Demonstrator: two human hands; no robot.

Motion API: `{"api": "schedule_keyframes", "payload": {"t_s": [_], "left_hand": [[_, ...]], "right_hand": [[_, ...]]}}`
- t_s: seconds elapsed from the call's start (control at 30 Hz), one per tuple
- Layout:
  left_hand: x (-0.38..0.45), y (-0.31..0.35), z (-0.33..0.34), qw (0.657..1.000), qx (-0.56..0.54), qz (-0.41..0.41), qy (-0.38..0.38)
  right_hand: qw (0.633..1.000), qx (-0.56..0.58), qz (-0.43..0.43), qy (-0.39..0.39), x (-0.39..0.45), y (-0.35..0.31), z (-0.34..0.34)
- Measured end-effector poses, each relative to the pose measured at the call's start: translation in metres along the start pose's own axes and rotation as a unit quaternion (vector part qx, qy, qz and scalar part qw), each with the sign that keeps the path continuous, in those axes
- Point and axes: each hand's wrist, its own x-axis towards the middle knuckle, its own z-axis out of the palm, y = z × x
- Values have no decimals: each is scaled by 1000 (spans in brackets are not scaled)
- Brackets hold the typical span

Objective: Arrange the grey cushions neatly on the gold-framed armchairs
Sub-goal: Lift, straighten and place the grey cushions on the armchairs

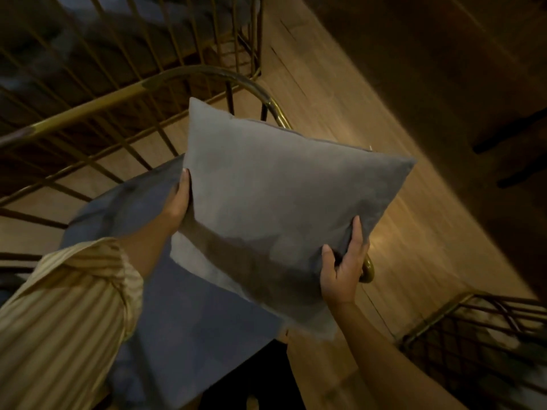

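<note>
I hold a square grey cushion in the air above a gold-framed armchair. My left hand grips the cushion's left edge, and my right hand grips its lower right edge with fingers curled around it. Under the cushion lies the chair's blue-grey seat cushion, partly hidden by my left arm and the held cushion. The chair's curved gold rail and thin gold bars run around the seat on the left and at the back.
A second gold-framed chair stands behind, blurred. A gold wire-sided piece of furniture sits at the lower right. Wooden floor spreads to the right, with dark furniture legs at the far right.
</note>
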Motion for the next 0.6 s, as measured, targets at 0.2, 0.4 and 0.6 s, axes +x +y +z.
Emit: {"api": "schedule_keyframes", "payload": {"t_s": [0.2,0.4,0.6], "left_hand": [[-142,-5,-46,996,-21,38,76],[-193,-65,-97,981,-104,-42,160],[-237,-135,-110,959,-169,-123,192]], "right_hand": [[995,26,-32,-88,0,-39,15],[976,22,-67,-208,4,-58,52],[945,-14,-71,-320,0,-52,92]]}}
